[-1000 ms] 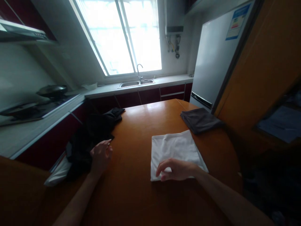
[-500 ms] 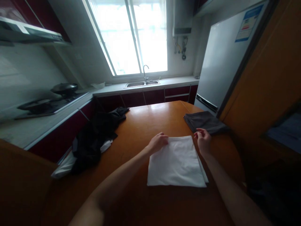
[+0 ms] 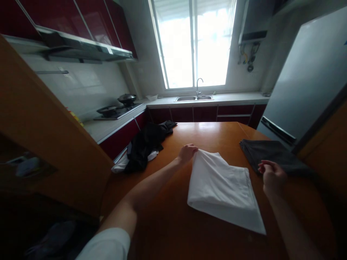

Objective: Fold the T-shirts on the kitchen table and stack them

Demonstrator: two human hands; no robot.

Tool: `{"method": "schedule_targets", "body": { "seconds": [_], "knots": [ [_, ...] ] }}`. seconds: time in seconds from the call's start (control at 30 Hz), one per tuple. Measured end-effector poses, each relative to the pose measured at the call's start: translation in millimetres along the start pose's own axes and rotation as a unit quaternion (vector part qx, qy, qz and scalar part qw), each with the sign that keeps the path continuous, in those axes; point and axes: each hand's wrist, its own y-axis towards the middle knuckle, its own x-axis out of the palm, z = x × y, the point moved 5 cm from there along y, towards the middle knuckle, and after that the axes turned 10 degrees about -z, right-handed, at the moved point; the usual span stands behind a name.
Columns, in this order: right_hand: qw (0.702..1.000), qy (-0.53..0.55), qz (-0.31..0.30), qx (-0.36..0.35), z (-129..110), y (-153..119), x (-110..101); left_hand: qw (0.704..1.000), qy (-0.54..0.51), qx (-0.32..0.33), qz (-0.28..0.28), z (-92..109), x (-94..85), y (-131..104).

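Note:
A folded piece of white cloth [image 3: 222, 184] lies on the wooden table, its left side pulled up and creased. My left hand [image 3: 187, 152] pinches its upper left corner, which is raised off the tabletop. To the right of the cloth hangs my right hand [image 3: 273, 176], fingers curled in, touching no part of the white cloth, with nothing visible in it. Just behind that hand is a folded dark grey cloth [image 3: 271, 153]. Whether the white cloth is a garment I cannot tell.
A heap of black clothing [image 3: 146, 144] with some white pieces sits along the left of the round-edged wooden table [image 3: 206, 131]. Beyond are a counter with a sink [image 3: 187, 98], a stove with pans [image 3: 127, 99], and a fridge [image 3: 303, 79] at right.
The left hand has taken the white cloth's corner and lifted it, so the flat square is now skewed and rumpled. The right hand is farther from the cloth. The view has turned left.

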Motion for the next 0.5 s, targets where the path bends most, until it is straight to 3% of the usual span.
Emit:
{"method": "schedule_targets", "body": {
  "seconds": [0.13, 0.33, 0.43, 0.5],
  "knots": [
    [1.0, -0.007, -0.017, -0.002, -1, -3, 5, 0.999, -0.022, -0.024, 0.022, -4, -18.3, -12],
    [0.999, -0.002, -0.039, 0.003, -3, -12, 18, 0.991, -0.116, -0.063, 0.029, -6, -18.8, -19],
    [0.999, -0.005, -0.051, 0.004, -3, -17, 23, 0.981, -0.168, -0.093, -0.026, -17, -12.5, -18],
    [0.998, -0.006, -0.059, 0.009, -2, -18, 24, 0.971, -0.195, -0.092, -0.102, -24, -6.5, -21]
  ]
}}
